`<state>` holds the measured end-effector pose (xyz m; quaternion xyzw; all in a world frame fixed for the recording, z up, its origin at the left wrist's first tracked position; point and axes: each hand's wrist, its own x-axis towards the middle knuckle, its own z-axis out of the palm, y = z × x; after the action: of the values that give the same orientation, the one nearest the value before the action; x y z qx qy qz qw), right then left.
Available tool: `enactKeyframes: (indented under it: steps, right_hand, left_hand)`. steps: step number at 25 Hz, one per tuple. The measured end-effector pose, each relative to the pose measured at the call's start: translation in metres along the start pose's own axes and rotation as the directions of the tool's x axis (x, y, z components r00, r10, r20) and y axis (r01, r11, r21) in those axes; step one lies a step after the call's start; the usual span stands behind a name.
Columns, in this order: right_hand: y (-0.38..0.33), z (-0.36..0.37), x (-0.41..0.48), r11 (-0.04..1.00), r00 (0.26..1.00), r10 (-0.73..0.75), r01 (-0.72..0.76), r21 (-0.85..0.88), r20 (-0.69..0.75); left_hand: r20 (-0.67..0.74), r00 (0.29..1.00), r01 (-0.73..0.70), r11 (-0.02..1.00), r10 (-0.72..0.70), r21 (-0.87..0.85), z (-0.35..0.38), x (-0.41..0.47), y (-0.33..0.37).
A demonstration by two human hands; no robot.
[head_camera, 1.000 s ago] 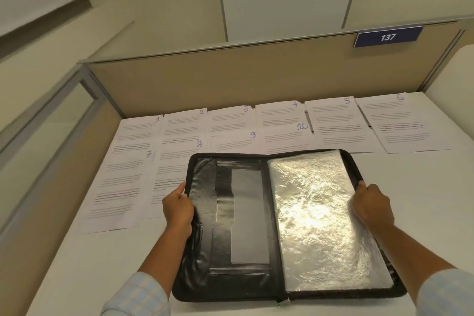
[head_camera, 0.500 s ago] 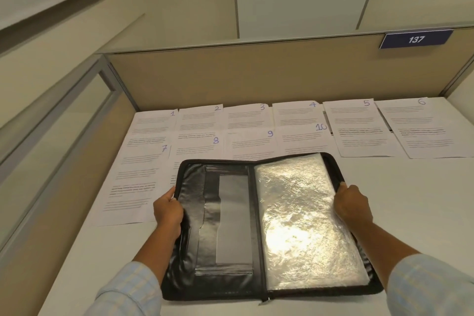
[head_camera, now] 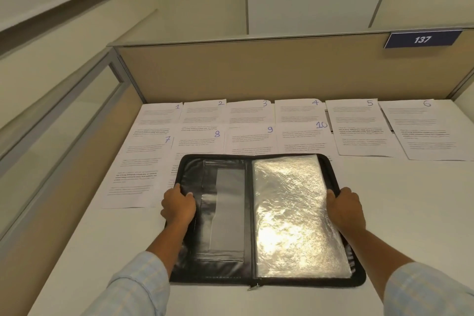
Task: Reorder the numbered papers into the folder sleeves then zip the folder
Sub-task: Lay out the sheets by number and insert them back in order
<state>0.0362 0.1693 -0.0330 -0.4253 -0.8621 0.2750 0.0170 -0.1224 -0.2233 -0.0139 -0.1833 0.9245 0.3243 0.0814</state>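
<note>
Head view, nearest edge first: a small zipper pull point(head_camera: 252, 287) lies at the front edge of the open black folder point(head_camera: 220, 213) on the white desk point(head_camera: 415, 213). Its right half carries shiny clear sleeves point(head_camera: 295, 213). The left hand point(head_camera: 178, 206) grips the left border of the folder, thumb on top; the right hand point(head_camera: 346, 206) grips the right border. Behind lie ten papers point(head_camera: 364, 131), handwritten 1 to 10. On the far partition, a blue sign point(head_camera: 422, 39) reads 137.
</note>
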Motion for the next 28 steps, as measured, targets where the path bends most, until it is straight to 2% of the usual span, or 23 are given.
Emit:
enactKeyframes:
  steps: [2, 3, 5, 7, 9, 12, 18, 23, 28]
  right_hand:
    - [0.008, 0.000, -0.010, 0.977, 0.991, -0.124, 0.113, -0.183, -0.049]
    - [0.010, 0.000, -0.014, 0.953, 0.981, -0.183, 0.163, -0.255, -0.059]
    - [0.018, 0.002, -0.021, 0.917, 0.958, -0.282, 0.254, -0.307, -0.050]
    - [0.022, 0.005, -0.027, 0.893, 0.939, -0.344, 0.329, -0.306, 0.006]
    - [0.021, 0.005, -0.030, 0.866, 0.913, -0.406, 0.397, -0.304, 0.036]
    - [0.013, 0.006, -0.033, 0.810, 0.861, -0.506, 0.495, -0.316, 0.049]
    - [-0.010, 0.024, -0.047, 0.764, 0.817, -0.563, 0.573, -0.297, 0.126]
    - [-0.049, 0.051, -0.050, 0.764, 0.809, -0.573, 0.584, -0.275, 0.127]
    - [-0.130, 0.093, -0.059, 0.744, 0.794, -0.581, 0.607, -0.278, 0.178]
  left_hand:
    - [-0.006, 0.998, -0.065, 0.976, 0.068, 0.209, 0.012, -0.023, 0.005]
    - [0.010, 0.993, -0.116, 0.960, 0.118, 0.256, 0.017, -0.037, 0.010]
    - [0.096, 0.965, -0.261, 0.933, 0.245, 0.247, 0.033, -0.066, 0.017]
    - [0.204, 0.902, -0.422, 0.877, 0.381, 0.231, 0.050, -0.094, 0.021]
    - [0.292, 0.841, -0.524, 0.821, 0.456, 0.228, 0.065, -0.115, 0.027]
    - [0.317, 0.827, -0.547, 0.794, 0.464, 0.266, 0.079, -0.132, 0.032]
    - [0.350, 0.802, -0.590, 0.728, 0.483, 0.348, 0.079, -0.130, 0.022]
    - [0.339, 0.768, -0.638, 0.696, 0.543, 0.329, 0.061, -0.097, 0.016]
    - [0.284, 0.754, -0.655, 0.709, 0.593, 0.261, 0.027, -0.022, -0.001]
